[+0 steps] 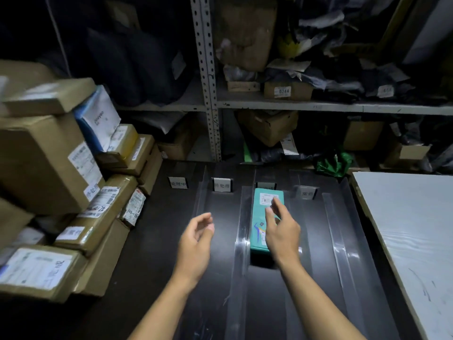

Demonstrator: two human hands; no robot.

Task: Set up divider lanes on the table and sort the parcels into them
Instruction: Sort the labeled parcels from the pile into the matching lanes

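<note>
A teal parcel (266,217) lay lengthwise in the third lane of the dark bench (152,241), between clear plastic dividers (242,231) and below a small label card (221,184) that marked the lane's category. The right hand (282,231) hovered over it, grip loosely spread and apparently empty, fingertips near its shipping label. The left hand (196,241) hung relaxed, grip empty, nearest the unsorted cardboard boxes (49,163) stacked at the left, probably the next source.
</note>
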